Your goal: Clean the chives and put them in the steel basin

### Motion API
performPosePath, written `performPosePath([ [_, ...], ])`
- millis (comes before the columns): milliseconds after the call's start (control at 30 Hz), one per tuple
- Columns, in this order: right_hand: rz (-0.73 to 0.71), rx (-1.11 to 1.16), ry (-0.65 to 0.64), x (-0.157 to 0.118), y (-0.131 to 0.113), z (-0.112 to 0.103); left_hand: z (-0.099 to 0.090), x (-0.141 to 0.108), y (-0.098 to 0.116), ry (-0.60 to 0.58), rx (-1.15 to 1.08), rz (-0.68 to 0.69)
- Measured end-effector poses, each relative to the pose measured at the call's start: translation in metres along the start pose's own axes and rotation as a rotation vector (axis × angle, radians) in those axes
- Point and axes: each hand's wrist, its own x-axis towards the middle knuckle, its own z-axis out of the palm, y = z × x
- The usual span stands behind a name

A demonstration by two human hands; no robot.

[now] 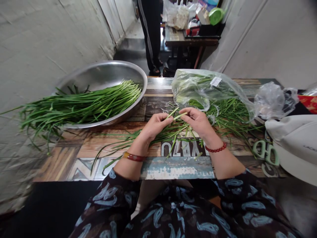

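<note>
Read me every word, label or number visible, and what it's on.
"N": large, on the tabletop, left.
"LACO", perhaps: on the white cap, cut off by the picture's edge.
Dark panel mid-tabletop: partly covered characters, uncertain.
White label on the plastic bag: too small to read.
Other lettering: too covered or blurred.

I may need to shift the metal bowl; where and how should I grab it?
The metal bowl is probably best pinched at its right-hand rim, coming from the right: that edge flares outward and is bare, while the long greens spill over the left side.
</note>
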Motion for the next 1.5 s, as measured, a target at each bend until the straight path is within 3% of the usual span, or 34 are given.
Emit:
performPosePath([
  [167, -0.053, -0.211, 0.076, -0.003, -0.001, 0.005, 0.0, 0.002, -0.002, 0.014, 0.151, 0.09],
  [333, -0.043, -0.225, 0.073, -0.003, -0.001, 0.007, 0.001, 0.003, -0.001, 0.057, 0.311, 0.151],
  [500, 0.045, -0.025, 0.132, -0.003, 0.003, 0.006, 0.0, 0.001, 0.0, -0.032, 0.147, 0.028],
  [600, 0.061, -0.018, 0.11, -0.003, 0.002, 0.007, 0.001, 0.0, -0.001, -0.017, 0.074, -0.004],
  [767, -0.013, -0.14, 0.006, -0.008, -0.002, 0.018, 0.003, 0.001, -0.002, 0.007, 0.089, 0.011],
  [1000, -0.069, -0.222, 0.009, -0.009, -0.001, 0.02, 0.004, 0.003, -0.004, 0.034, 0.163, 0.084],
  [1300, -0.382, -0.695, 0.019, -0.008, 0.0, 0.013, 0.003, 0.003, -0.004, 0.072, 0.168, 0.084],
  [1367, -0.41, -0.753, 0.073, -0.006, -0.001, 0.007, 0.002, 0.002, -0.003, 0.074, 0.167, 0.084],
  [1500, -0.367, -0.67, 0.32, 0.001, 0.001, -0.012, 0.001, 0.002, -0.003, 0.045, 0.204, 0.092],
])
